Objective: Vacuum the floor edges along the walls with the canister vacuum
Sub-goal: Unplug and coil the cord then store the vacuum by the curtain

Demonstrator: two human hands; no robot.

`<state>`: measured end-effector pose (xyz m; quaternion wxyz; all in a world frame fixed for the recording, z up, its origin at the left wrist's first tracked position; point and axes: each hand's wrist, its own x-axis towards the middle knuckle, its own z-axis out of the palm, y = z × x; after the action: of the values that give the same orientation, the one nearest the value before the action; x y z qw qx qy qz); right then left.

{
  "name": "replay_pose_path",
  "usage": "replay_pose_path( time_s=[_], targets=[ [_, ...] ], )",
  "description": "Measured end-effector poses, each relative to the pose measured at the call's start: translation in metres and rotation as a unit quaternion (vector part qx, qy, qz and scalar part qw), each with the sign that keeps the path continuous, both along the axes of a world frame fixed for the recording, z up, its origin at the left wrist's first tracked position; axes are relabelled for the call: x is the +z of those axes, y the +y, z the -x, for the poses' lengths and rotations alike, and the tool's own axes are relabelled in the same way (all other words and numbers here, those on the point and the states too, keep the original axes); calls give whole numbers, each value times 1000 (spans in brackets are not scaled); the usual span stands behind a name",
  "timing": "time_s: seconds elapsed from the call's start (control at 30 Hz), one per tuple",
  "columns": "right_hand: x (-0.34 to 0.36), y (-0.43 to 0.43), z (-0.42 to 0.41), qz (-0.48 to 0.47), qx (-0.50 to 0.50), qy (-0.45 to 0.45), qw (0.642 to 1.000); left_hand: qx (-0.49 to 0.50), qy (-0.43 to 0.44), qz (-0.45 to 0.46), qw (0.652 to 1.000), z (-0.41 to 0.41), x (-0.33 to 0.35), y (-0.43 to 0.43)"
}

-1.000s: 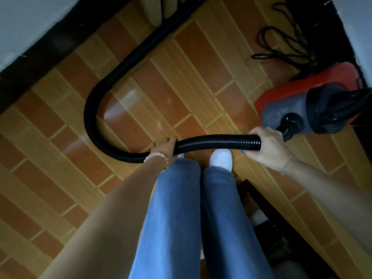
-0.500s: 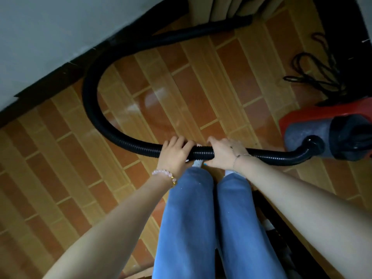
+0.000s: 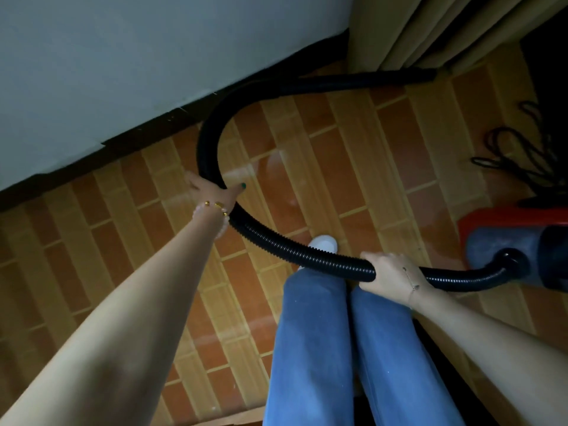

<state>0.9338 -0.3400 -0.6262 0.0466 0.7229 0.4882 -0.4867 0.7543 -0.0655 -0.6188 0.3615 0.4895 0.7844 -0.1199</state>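
My left hand [image 3: 212, 192] is wrapped around the ribbed hose [image 3: 276, 241] by the baseboard [image 3: 147, 135]; right hand [image 3: 388, 276] clamps it near the canister vacuum [image 3: 516, 244] at the floor's right edge; it looks light, springy; grip closer to the wand [image 3: 368, 79].

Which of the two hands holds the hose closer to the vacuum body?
The right hand: it grips the hose just before the vacuum body. The left hand holds it farther along the curve.

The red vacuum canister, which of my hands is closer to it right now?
Right. Your right hand grips the hose just short of where it plugs into the canister. Your left hand grips the hose farther up its curve, toward the wall.
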Motion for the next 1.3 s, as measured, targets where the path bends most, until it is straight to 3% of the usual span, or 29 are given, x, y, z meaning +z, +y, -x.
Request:
replay_pose_path(
  time_s=[0.07,0.13,0.27,0.33,0.4,0.5,0.53,0.6,0.67,0.77,0.9,1.03,1.13,1.3],
  targets=[
    [3,-2,-1,9,0,4,1000,163,-116,40,979,-1,4,-4],
    [7,-3,0,35,-2,15,999,221,-180,21,958,-7,14,-12],
    [24,0,0,125,0,55,991,179,-178,-39,967,-19,46,-24],
    [46,12,-3,132,-99,109,980,143,-197,-54,968,-24,72,-32],
    [83,35,-10,90,-257,186,944,100,-237,-53,965,-31,102,-43],
    [149,77,-25,13,-481,281,830,10,-303,-24,953,-53,157,-70],
    [171,92,-30,-10,-551,316,772,-36,-322,-7,946,-61,175,-81],
    [215,116,-43,-54,-679,391,619,-137,-352,23,926,-80,209,-107],
    [248,126,-59,-94,-737,452,494,-200,-375,51,904,-96,235,-131],
    [278,114,-85,-127,-781,445,420,-256,-391,66,882,-116,260,-153],
    [281,68,-124,-127,-840,360,386,-395,-375,88,834,-137,282,-168],
    [286,9,-160,-94,-848,319,412,-490,-381,131,773,-162,296,-203],
    [291,-34,-185,-87,-859,321,390,-499,-398,174,750,-188,307,-237],
    [305,-87,-231,-86,-849,331,402,-485,-431,211,731,-237,321,-282]
  ],
)
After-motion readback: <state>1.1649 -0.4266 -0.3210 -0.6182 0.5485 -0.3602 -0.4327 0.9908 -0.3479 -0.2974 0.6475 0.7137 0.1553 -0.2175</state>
